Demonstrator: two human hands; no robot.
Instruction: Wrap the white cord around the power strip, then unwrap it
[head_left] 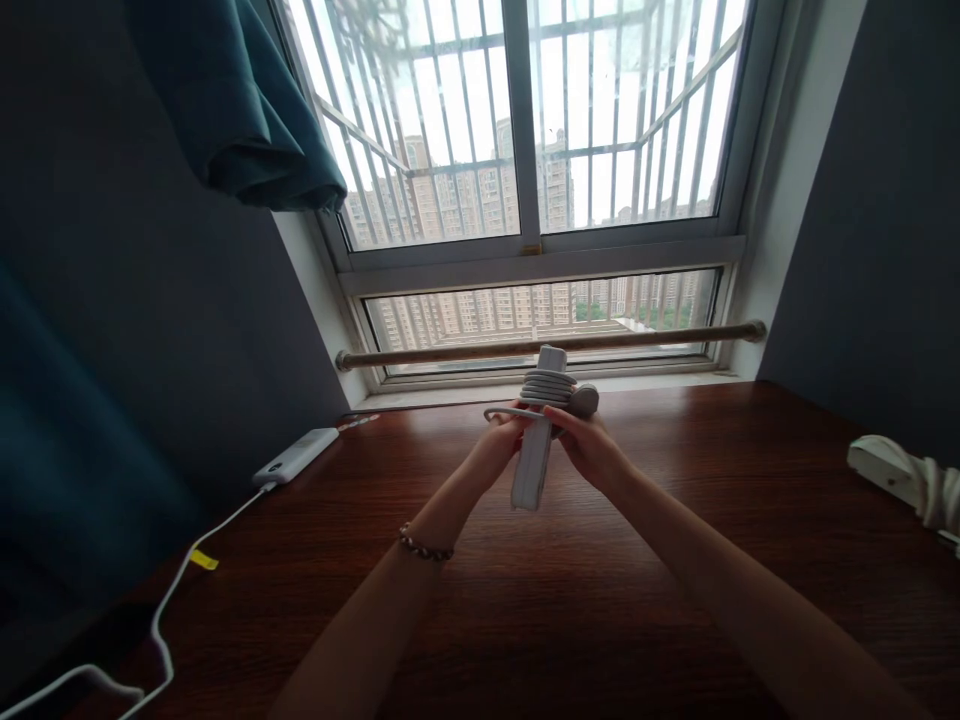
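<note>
A white power strip [531, 465] is held up in front of me over the wooden surface, its long body tilted. Its grey-white cord [548, 388] is wound in several turns around the far part, and a rounded plug [584, 401] sits at the right of the coil. My left hand [504, 436] grips the strip from the left, beside a loop of cord that sticks out. From the right, my right hand [586, 438] closes on the strip and cord just below the plug. Some fingertips are hidden behind the strip.
Another white power strip [889, 468] with a wound cord lies at the right edge. At left, a white device [297, 457] has a white cable [166, 600] running toward me, near a yellow tag [203, 560]. A rail [457, 354] crosses the barred window; a blue curtain [247, 110] hangs left.
</note>
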